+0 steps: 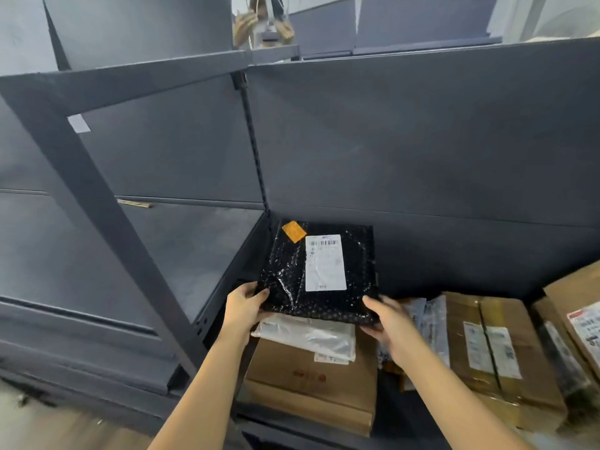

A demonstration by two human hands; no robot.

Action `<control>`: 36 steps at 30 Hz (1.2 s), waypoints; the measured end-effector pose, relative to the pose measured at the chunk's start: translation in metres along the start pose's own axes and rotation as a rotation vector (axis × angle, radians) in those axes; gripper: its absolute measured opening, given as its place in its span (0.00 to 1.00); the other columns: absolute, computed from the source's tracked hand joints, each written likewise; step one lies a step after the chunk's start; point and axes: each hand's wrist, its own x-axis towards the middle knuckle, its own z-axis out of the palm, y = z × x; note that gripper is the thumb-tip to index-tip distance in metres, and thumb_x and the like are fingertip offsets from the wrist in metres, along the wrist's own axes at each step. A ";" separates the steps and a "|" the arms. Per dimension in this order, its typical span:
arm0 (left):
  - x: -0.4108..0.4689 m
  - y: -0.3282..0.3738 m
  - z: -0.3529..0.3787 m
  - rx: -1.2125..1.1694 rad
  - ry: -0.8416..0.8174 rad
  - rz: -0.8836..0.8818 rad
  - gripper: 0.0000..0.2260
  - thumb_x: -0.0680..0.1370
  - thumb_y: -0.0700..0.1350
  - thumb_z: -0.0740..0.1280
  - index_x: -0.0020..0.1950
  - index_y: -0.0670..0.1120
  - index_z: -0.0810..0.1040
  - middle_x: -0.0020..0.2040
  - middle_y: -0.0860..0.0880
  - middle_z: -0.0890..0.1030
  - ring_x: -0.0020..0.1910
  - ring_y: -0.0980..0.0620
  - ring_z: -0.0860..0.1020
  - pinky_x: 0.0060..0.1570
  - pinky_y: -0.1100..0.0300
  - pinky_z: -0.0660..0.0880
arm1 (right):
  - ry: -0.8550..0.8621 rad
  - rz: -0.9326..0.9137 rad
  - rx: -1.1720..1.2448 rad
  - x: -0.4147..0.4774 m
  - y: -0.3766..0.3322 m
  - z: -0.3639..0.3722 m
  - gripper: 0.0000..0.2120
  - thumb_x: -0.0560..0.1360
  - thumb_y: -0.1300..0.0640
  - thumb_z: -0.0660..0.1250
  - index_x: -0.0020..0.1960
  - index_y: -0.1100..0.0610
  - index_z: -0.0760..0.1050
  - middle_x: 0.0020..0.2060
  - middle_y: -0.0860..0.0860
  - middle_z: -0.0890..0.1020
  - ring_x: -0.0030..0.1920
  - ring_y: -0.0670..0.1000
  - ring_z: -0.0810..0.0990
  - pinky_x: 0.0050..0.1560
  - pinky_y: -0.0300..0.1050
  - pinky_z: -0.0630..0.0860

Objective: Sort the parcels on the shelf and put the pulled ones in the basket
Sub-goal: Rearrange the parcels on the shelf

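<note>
While the left hand [245, 305] and right hand [388, 323] grip it — black parcel [319, 271] between them.

A brown wood-grain floor [65, 430] lies at the near left with dark scraps of debris [29, 399] on it, while far back a blurred tan clutter with pale cords [263, 22] sits left of a pale wall [558, 14].
</note>
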 end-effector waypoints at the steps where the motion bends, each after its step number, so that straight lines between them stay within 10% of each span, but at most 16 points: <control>1: 0.002 -0.001 0.000 0.000 0.002 -0.006 0.13 0.78 0.36 0.66 0.62 0.40 0.73 0.53 0.42 0.78 0.51 0.43 0.78 0.52 0.46 0.79 | 0.002 0.028 -0.042 0.002 0.002 0.001 0.07 0.75 0.62 0.67 0.51 0.55 0.73 0.49 0.52 0.79 0.51 0.53 0.78 0.44 0.46 0.77; 9: 0.031 -0.017 0.004 0.076 0.006 -0.090 0.13 0.79 0.34 0.63 0.63 0.34 0.73 0.52 0.42 0.77 0.45 0.45 0.77 0.25 0.67 0.77 | 0.076 0.082 -0.162 0.028 0.025 0.007 0.04 0.76 0.65 0.66 0.46 0.57 0.74 0.48 0.55 0.80 0.47 0.52 0.79 0.39 0.43 0.77; 15: 0.055 -0.034 0.002 0.253 0.004 -0.138 0.13 0.78 0.37 0.65 0.62 0.36 0.77 0.54 0.42 0.80 0.54 0.43 0.79 0.58 0.48 0.77 | 0.103 0.124 -0.195 0.045 0.039 0.008 0.02 0.76 0.65 0.66 0.48 0.60 0.75 0.48 0.55 0.79 0.48 0.52 0.78 0.48 0.49 0.76; 26: 0.059 -0.043 0.009 0.581 0.062 -0.145 0.18 0.78 0.49 0.63 0.64 0.40 0.75 0.62 0.39 0.76 0.61 0.39 0.74 0.61 0.47 0.71 | 0.171 0.025 -0.321 0.051 0.046 -0.005 0.11 0.75 0.54 0.69 0.53 0.59 0.75 0.49 0.53 0.80 0.49 0.52 0.79 0.43 0.43 0.77; 30: 0.035 -0.026 0.032 0.777 0.240 0.180 0.24 0.77 0.49 0.66 0.70 0.42 0.67 0.70 0.40 0.65 0.68 0.37 0.63 0.66 0.44 0.61 | 0.449 -0.019 -0.444 0.057 0.038 -0.040 0.10 0.77 0.55 0.65 0.56 0.59 0.74 0.49 0.52 0.76 0.53 0.55 0.76 0.53 0.48 0.72; 36: 0.020 -0.031 0.088 1.062 -0.061 0.769 0.16 0.70 0.43 0.72 0.57 0.46 0.80 0.60 0.44 0.79 0.58 0.38 0.76 0.53 0.44 0.74 | 0.508 0.271 -0.442 0.067 0.051 -0.075 0.09 0.79 0.62 0.59 0.53 0.66 0.74 0.41 0.58 0.75 0.43 0.56 0.73 0.47 0.47 0.70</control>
